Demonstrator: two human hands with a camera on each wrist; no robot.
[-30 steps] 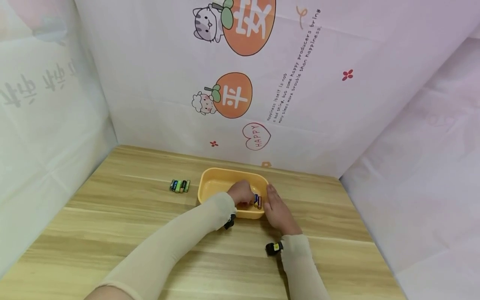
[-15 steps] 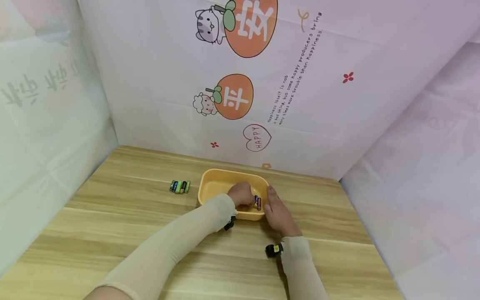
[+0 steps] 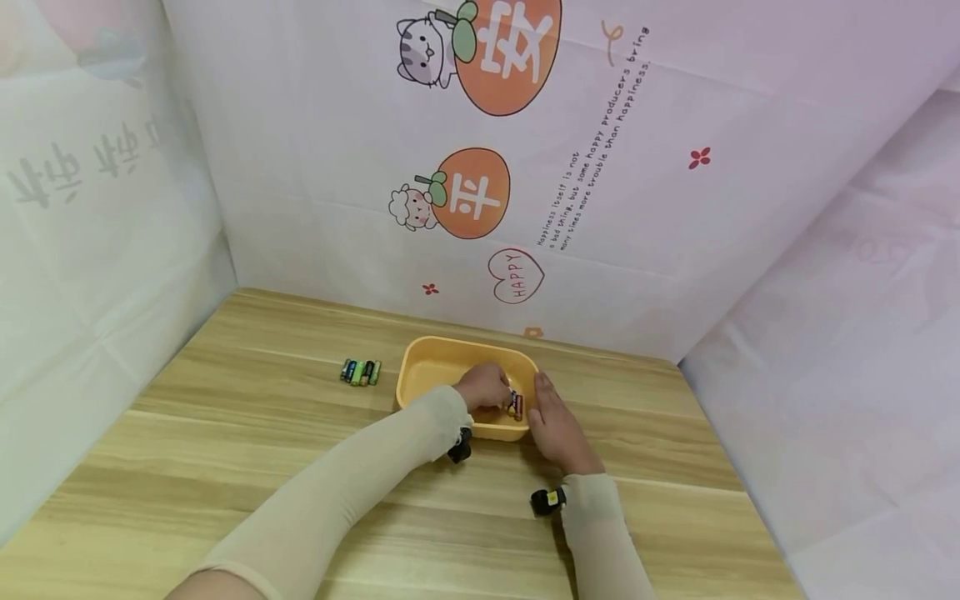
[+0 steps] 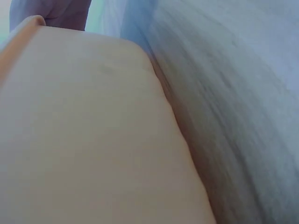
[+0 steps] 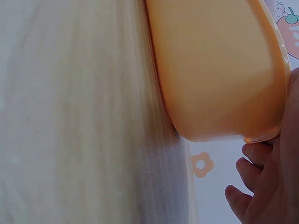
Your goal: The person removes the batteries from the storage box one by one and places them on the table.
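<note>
A yellow plastic bin (image 3: 435, 340) sits on the wooden table. My left hand (image 3: 483, 385) reaches down inside it, its fingers curled and pinching at a small battery (image 3: 513, 397) near the right end. A reddish battery (image 3: 519, 407) lies right beside those fingertips, which are partly hidden. In the left wrist view the bin's wall (image 4: 93, 121) fills most of the picture, with part of the left hand (image 4: 58, 14) above its rim. My right hand (image 3: 558, 423) rests with straight fingers along the bin's right outer wall; the right wrist view shows its fingers (image 5: 250, 175) beside the bin (image 5: 219, 70).
Left of the bin, several batteries (image 3: 361, 372) lie in a neat row on the tabletop (image 3: 262, 417). A printed white cloth (image 3: 322, 167) hangs behind the table, and more cloth (image 3: 97, 250) encloses both sides.
The left hand's fingers have shifted slightly at the batteries in the bin, now a little more extended. The right hand stays against the bin's wall. The head view has tilted slightly.
</note>
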